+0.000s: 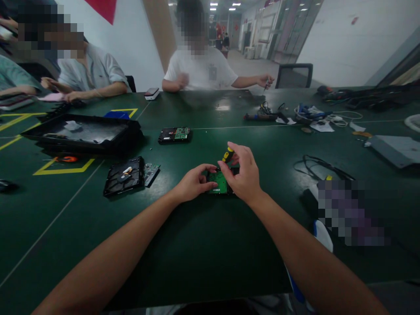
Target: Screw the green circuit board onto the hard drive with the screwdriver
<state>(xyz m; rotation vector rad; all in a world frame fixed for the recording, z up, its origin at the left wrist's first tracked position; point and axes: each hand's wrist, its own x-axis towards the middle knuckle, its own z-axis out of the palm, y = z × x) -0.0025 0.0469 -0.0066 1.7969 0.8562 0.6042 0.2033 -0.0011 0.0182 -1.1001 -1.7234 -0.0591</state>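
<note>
A hard drive with a green circuit board [220, 183] lies flat on the table in front of me. My left hand [196, 183] grips its left end, thumb on the near side and fingers at the far edge. My right hand [243, 174] is closed round a screwdriver with a yellow and black handle [227, 154], held tilted over the board. The screwdriver's tip is hidden by my fingers. To the left lies another hard drive [124, 176], with a loose circuit board [151, 174] beside it. Farther back rests a third hard drive [175, 134].
A black tray [85, 131] stands at the left, an orange object [66, 159] by its near edge. Cables [311, 114] and tools lie at the back right, near a grey box [395, 149]. A person in a white shirt [200, 70] sits opposite; others sit at the left.
</note>
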